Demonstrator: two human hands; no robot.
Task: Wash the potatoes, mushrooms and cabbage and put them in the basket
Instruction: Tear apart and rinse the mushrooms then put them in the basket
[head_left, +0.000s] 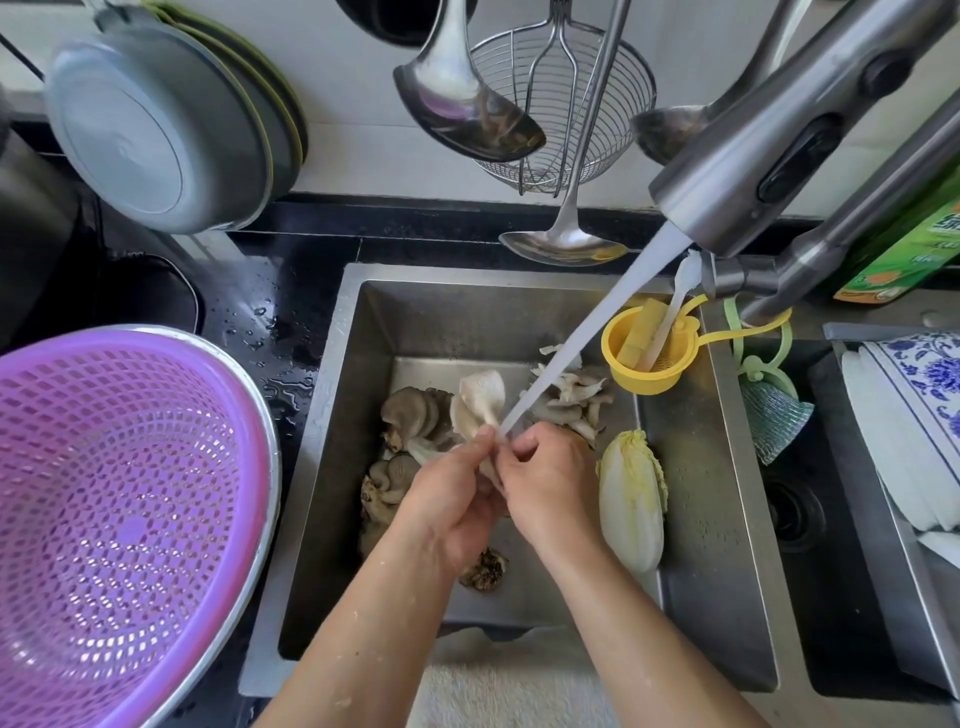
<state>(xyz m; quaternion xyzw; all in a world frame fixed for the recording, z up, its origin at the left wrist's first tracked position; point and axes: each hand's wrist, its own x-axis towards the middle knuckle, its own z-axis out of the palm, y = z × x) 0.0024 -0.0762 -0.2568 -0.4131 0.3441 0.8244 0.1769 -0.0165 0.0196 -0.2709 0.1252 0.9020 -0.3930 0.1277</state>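
Note:
Over the steel sink (332, 467) my left hand (457, 493) and my right hand (545, 478) both pinch one pale oyster mushroom (480, 397) by its stem, under the running water stream (587, 338). More grey oyster mushrooms lie in the basin: a cluster at left (415, 415), another lower left (384, 478), a third at the back (571, 400). A napa cabbage (631, 499) lies along the basin's right side. A dark rough lump (485, 569), maybe a potato, shows below my left wrist. The purple basket (114, 519) sits on the counter at left, with nothing in it.
The faucet (779, 156) reaches in from the upper right. A yellow strainer cup (649, 348) hangs in the sink's back corner. Ladles and a wire skimmer (561, 104) hang on the wall. Grey bowls (156, 124) lean at upper left. Blue-patterned plates (924, 395) stand at right.

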